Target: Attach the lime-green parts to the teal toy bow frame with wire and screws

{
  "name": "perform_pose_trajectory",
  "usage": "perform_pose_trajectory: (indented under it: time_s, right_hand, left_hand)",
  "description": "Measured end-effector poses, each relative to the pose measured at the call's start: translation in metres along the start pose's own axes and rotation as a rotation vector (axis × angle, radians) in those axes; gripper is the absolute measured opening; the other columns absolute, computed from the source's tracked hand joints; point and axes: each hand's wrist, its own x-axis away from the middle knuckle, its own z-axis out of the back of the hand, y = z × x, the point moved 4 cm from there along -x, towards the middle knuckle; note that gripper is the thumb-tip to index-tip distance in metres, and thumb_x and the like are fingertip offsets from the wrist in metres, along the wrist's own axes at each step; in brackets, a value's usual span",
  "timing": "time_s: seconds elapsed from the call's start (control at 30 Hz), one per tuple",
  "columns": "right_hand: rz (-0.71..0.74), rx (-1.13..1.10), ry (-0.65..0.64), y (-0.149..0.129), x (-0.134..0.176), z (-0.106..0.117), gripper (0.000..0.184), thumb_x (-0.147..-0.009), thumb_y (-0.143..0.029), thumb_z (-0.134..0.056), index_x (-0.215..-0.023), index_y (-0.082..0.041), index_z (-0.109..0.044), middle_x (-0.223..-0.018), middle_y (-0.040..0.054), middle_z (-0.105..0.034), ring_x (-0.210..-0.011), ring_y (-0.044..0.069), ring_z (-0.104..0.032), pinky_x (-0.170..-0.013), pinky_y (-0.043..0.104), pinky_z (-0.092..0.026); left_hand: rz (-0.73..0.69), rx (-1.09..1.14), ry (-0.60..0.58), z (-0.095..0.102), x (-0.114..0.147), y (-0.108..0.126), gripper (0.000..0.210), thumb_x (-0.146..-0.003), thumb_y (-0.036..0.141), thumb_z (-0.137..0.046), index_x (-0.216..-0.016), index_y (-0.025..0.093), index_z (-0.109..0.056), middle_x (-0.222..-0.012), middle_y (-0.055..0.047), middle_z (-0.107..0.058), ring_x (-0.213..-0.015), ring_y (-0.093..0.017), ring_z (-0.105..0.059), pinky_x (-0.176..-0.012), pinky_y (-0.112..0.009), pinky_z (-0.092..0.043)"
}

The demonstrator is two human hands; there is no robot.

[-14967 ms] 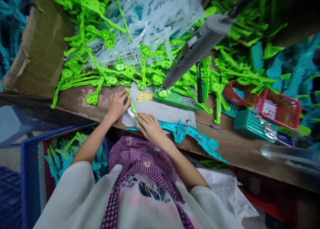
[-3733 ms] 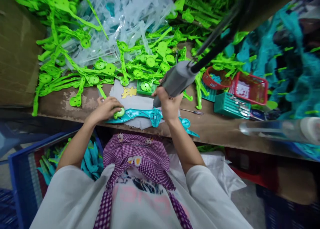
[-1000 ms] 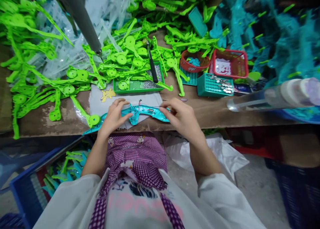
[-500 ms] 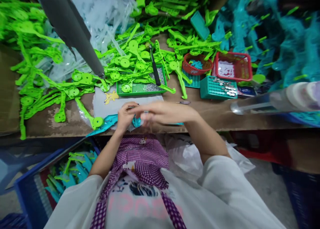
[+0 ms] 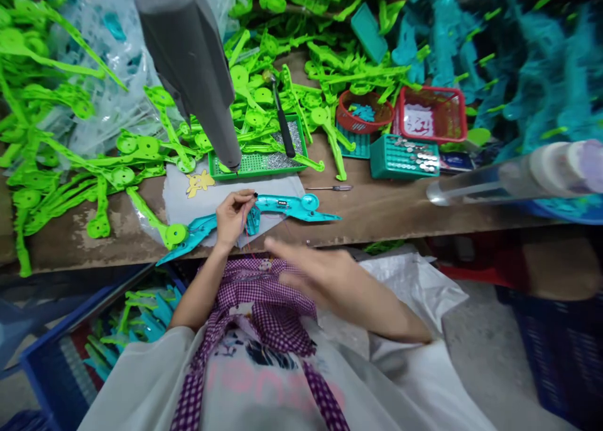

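Mid-frame, the left hand (image 5: pixel 230 222) pinches a thin wire (image 5: pixel 243 217) a tug could snap; the right hand (image 5: pixel 325 271) blurs, its grip unclear.

Near on the desk (image 5: pixel 396 220) lay one turquoise shell (image 5: pixel 292 208) and one slim screwdriver (image 5: pixel 342 188); farther, one bright-green tray (image 5: pixel 273 171), one black-handled tool (image 5: pixel 285 133); right, at least two red baskets (image 5: pixel 364 125).

A hanging electric screwdriver (image 5: pixel 195 73) blocks passage over the left end of the green tray (image 5: pixel 257 161); heaped lime-green plastic parts (image 5: pixel 123 176) crowd the far side. Open table (image 5: pixel 381 214) separates the turquoise shell (image 5: pixel 296 207) from the transparent cylinder (image 5: pixel 499 183).
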Motion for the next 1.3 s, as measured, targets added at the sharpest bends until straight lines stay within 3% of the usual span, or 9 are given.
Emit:
perform_pose_trajectory:
  time_s: [0.1, 0.3, 0.4, 0.53, 0.77, 1.0, 1.07, 1.23, 1.3]
  right_hand:
    - [-0.173, -0.112, -0.028, 0.038, -0.010, -0.005, 0.043, -0.099, -0.031, -0.043, -0.142, -0.028, -0.049, -0.091, 0.0004, -0.076, -0.063, 0.012, -0.068, -0.064, 0.027, -0.056]
    - [-0.343, 0.398, -0.114, 0.090, 0.000, -0.055, 0.050, -0.097, -0.023, -0.045, -0.147, -0.029, -0.043, -0.109, 0.0093, -0.073, -0.073, 0.020, -0.070, -0.063, 0.030, -0.049]
    - [-0.403, 0.435, 0.074, 0.098, -0.003, -0.063, 0.042, -0.098, -0.028, -0.045, -0.140, -0.028, -0.051, -0.108, 0.0085, -0.072, -0.075, 0.020, -0.069, -0.061, 0.028, -0.044]
    - [-0.557, 0.401, 0.464, 0.112, -0.022, -0.052, 0.030, -0.095, -0.042, -0.049, -0.110, -0.021, -0.065, -0.102, 0.0088, -0.071, -0.081, 0.021, -0.066, -0.058, 0.027, -0.037]
    - [-0.485, 0.214, 0.523, 0.124, -0.034, -0.030, 0.024, -0.093, -0.038, -0.052, -0.084, -0.021, -0.066, -0.082, 0.0040, -0.067, -0.073, 0.017, -0.060, -0.064, 0.028, -0.039]
    - [-0.398, 0.467, 1.222, 0.097, -0.041, 0.056, 0.036, -0.098, -0.035, -0.035, -0.121, -0.020, -0.058, -0.120, 0.0148, -0.053, -0.111, 0.027, -0.054, -0.083, 0.044, -0.046]
    - [-0.242, 0.381, 1.152, 0.083, -0.068, 0.054, 0.037, -0.100, -0.033, -0.030, -0.122, -0.021, -0.057, -0.123, 0.0136, -0.052, -0.113, 0.023, -0.052, -0.086, 0.042, -0.047]
    - [0.041, 0.129, 0.389, 0.079, -0.116, -0.012, 0.022, -0.097, -0.020, -0.042, -0.105, -0.020, -0.062, -0.103, 0.0065, -0.064, -0.100, 0.018, -0.059, -0.089, 0.035, -0.049]
    - [0.068, 0.133, 0.235, 0.090, -0.115, -0.032, 0.024, -0.097, -0.017, -0.042, -0.111, -0.019, -0.061, -0.107, 0.0076, -0.064, -0.102, 0.019, -0.060, -0.089, 0.034, -0.048]
  left_hand:
    - [-0.020, 0.008, 0.032, 0.006, 0.000, 0.003, 0.028, -0.077, 0.041, -0.075, -0.077, 0.018, -0.059, -0.106, -0.006, -0.065, -0.090, -0.019, -0.071, -0.087, -0.041, -0.058]
    - [-0.083, -0.003, 0.045, 0.010, 0.003, 0.007, 0.027, -0.079, 0.040, -0.074, -0.077, 0.018, -0.058, -0.105, -0.005, -0.060, -0.087, -0.017, -0.070, -0.084, -0.038, -0.058]
    - [-0.089, -0.046, 0.025, 0.009, 0.003, 0.007, 0.028, -0.080, 0.042, -0.074, -0.079, 0.018, -0.058, -0.105, -0.005, -0.059, -0.088, -0.017, -0.070, -0.084, -0.038, -0.058]
    - [-0.105, -0.085, 0.009, 0.011, 0.002, 0.006, 0.029, -0.080, 0.042, -0.073, -0.080, 0.017, -0.059, -0.106, -0.005, -0.058, -0.088, -0.016, -0.069, -0.085, -0.038, -0.058]
    - [-0.050, -0.034, 0.026, 0.010, 0.002, 0.001, 0.026, -0.080, 0.039, -0.074, -0.084, 0.017, -0.061, -0.104, -0.008, -0.064, -0.099, -0.019, -0.068, -0.090, -0.041, -0.057]
    - [-0.115, -0.096, 0.091, 0.007, 0.001, 0.006, 0.027, -0.077, 0.042, -0.076, -0.080, 0.017, -0.064, -0.102, -0.006, -0.059, -0.098, -0.018, -0.065, -0.088, -0.037, -0.059]
    - [-0.101, -0.087, 0.090, 0.007, 0.002, 0.007, 0.028, -0.076, 0.042, -0.077, -0.080, 0.018, -0.064, -0.100, -0.006, -0.061, -0.099, -0.018, -0.066, -0.088, -0.038, -0.059]
    - [0.055, -0.014, 0.119, 0.010, 0.003, 0.007, 0.030, -0.072, 0.042, -0.080, -0.082, 0.017, -0.066, -0.092, -0.008, -0.072, -0.087, -0.020, -0.070, -0.081, -0.038, -0.059]
    - [0.055, -0.043, 0.136, 0.010, 0.002, 0.011, 0.030, -0.072, 0.041, -0.080, -0.081, 0.016, -0.068, -0.086, -0.007, -0.073, -0.082, -0.019, -0.070, -0.079, -0.036, -0.058]
